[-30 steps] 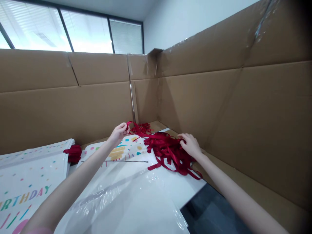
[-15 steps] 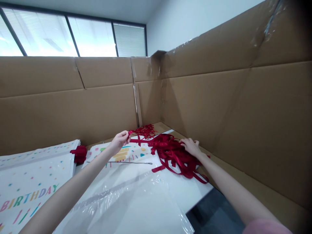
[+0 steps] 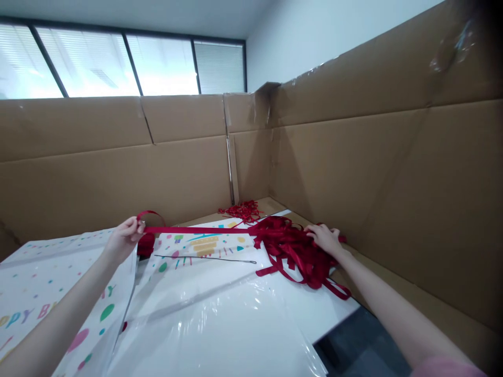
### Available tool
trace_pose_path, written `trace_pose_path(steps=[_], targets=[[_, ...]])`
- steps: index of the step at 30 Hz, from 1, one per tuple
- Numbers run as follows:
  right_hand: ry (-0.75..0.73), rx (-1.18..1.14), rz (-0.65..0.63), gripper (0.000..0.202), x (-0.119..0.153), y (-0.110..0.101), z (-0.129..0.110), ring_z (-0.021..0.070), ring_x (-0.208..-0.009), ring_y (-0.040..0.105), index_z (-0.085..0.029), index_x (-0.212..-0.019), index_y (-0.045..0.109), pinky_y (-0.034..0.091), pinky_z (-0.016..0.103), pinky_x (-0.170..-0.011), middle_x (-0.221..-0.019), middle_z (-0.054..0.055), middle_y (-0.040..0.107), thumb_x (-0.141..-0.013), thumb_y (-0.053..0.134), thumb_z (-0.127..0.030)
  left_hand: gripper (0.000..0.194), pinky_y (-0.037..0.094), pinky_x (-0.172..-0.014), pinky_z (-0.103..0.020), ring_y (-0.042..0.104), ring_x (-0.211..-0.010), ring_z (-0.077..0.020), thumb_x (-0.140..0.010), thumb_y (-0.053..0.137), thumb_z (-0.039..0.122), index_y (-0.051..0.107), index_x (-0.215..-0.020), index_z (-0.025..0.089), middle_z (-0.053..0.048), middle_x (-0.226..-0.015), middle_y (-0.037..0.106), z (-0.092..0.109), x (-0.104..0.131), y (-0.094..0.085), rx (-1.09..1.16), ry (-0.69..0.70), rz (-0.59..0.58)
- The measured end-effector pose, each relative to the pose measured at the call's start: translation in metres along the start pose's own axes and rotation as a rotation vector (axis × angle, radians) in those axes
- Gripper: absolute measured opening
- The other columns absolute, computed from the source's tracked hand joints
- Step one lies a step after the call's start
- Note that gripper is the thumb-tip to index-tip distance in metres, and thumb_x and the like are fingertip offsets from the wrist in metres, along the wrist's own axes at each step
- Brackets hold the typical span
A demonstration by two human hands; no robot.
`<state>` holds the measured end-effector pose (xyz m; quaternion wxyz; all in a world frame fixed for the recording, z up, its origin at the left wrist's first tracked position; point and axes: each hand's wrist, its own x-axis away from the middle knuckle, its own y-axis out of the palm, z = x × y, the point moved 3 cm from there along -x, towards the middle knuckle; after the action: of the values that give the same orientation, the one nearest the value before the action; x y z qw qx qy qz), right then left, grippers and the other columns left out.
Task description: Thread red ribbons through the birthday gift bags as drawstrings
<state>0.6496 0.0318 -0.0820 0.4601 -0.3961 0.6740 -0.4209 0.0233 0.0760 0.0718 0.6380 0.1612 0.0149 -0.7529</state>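
A strip of red ribbon (image 3: 196, 230) runs level and taut from my left hand (image 3: 128, 238) to a tangled red ribbon pile (image 3: 293, 248) on the right. The fingers of my left hand are pinched on the strip, and a short loop of it curls above them. My right hand (image 3: 324, 241) rests on the right side of the pile with its fingers spread. Below the strip, a thin dark wire with a small loop at one end (image 3: 212, 258) lies across the printed white bags (image 3: 204, 243).
A small heap of thin red strings (image 3: 245, 211) lies near the back corner. Birthday-printed bags (image 3: 58, 277) cover the left, and a clear plastic wrapper (image 3: 220, 324) lies in front. Cardboard walls (image 3: 176, 178) stand behind and to the right.
My left hand has moved left, drawing out a longer length of ribbon from the pile. My right hand stays on the pile. The view has shifted slightly left.
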Motion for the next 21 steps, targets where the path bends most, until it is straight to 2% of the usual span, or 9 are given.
trace_pose_path(steps=[4, 7, 11, 13, 15, 17, 18, 21], targets=[[0.029, 0.015, -0.01, 0.024, -0.002, -0.001, 0.0, 0.0263, -0.105, 0.048, -0.029, -0.094, 0.065, 0.028, 0.052, -0.084, -0.108, 0.003, 0.065, -0.085, 0.043, -0.027, 0.012, 0.038, -0.047, -0.017, 0.03, -0.045, -0.0051, -0.08, 0.053, 0.014, 0.051, -0.068, 0.018, 0.005, -0.057, 0.047, 0.038, 0.019, -0.047, 0.049, 0.085, 0.126], [0.029, 0.032, -0.023, 0.025, -0.003, -0.001, -0.002, 0.027, -0.106, 0.048, -0.029, -0.094, 0.065, 0.029, 0.051, -0.084, -0.109, 0.004, 0.065, -0.084, 0.043, -0.026, 0.015, 0.041, -0.048, -0.021, 0.03, -0.044, -0.0074, -0.08, 0.052, 0.015, 0.049, -0.066, 0.02, 0.005, -0.056, 0.047, 0.064, 0.036, -0.07, 0.035, 0.134, 0.196], [0.062, 0.077, -0.064, 0.028, -0.003, -0.002, 0.004, 0.0281, -0.106, 0.048, -0.029, -0.095, 0.066, 0.031, 0.052, -0.082, -0.108, 0.006, 0.065, -0.081, 0.043, -0.02, 0.013, 0.047, -0.051, -0.027, 0.032, -0.042, -0.0095, -0.08, 0.053, 0.02, 0.05, -0.068, 0.023, 0.007, -0.053, 0.05, 0.094, 0.064, -0.099, 0.083, 0.268, 0.326], [0.077, 0.1, -0.083, 0.034, -0.001, -0.003, 0.006, 0.0293, -0.106, 0.048, -0.029, -0.098, 0.066, 0.032, 0.051, -0.081, -0.109, 0.008, 0.063, -0.077, 0.044, -0.014, 0.014, 0.048, -0.052, -0.024, 0.035, -0.043, -0.0087, -0.085, 0.047, 0.018, 0.053, -0.075, 0.025, 0.009, -0.055, 0.054, 0.102, 0.077, -0.112, 0.101, 0.253, 0.362], [0.08, 0.105, -0.079, 0.039, -0.001, -0.007, 0.0, 0.0306, -0.106, 0.048, -0.028, -0.102, 0.066, 0.033, 0.05, -0.079, -0.113, 0.012, 0.06, -0.075, 0.043, -0.013, 0.021, 0.046, -0.05, -0.019, 0.039, -0.047, -0.0073, -0.09, 0.04, 0.016, 0.056, -0.078, 0.024, 0.01, -0.059, 0.057, 0.102, 0.088, -0.119, 0.085, 0.15, 0.349], [0.057, 0.078, -0.035, 0.04, -0.001, -0.015, -0.025, 0.0319, -0.108, 0.047, -0.026, -0.106, 0.066, 0.034, 0.05, -0.079, -0.115, 0.015, 0.058, -0.076, 0.042, -0.014, 0.024, 0.045, -0.05, -0.016, 0.044, -0.051, -0.006, -0.091, 0.038, 0.014, 0.058, -0.079, 0.022, 0.008, -0.063, 0.06, 0.097, 0.094, -0.117, 0.047, 0.057, 0.31], [0.026, 0.047, -0.002, 0.039, 0.0, -0.02, -0.045, 0.0322, -0.109, 0.046, -0.024, -0.107, 0.065, 0.034, 0.05, -0.08, -0.116, 0.015, 0.057, -0.077, 0.042, -0.016, 0.022, 0.045, -0.051, -0.015, 0.046, -0.053, -0.0056, -0.089, 0.041, 0.013, 0.058, -0.078, 0.02, 0.007, -0.065, 0.062, 0.094, 0.097, -0.114, 0.025, 0.044, 0.289], [-0.177, -0.136, 0.097, 0.031, 0.009, -0.038, -0.137, 0.0299, -0.107, 0.049, -0.022, -0.102, 0.066, 0.036, 0.048, -0.085, -0.111, 0.011, 0.06, -0.079, 0.044, -0.02, 0.003, 0.046, -0.054, -0.017, 0.053, -0.054, -0.0068, -0.08, 0.06, 0.019, 0.057, -0.081, 0.017, 0.002, -0.073, 0.067, 0.084, 0.1, -0.092, -0.067, 0.097, 0.245]])
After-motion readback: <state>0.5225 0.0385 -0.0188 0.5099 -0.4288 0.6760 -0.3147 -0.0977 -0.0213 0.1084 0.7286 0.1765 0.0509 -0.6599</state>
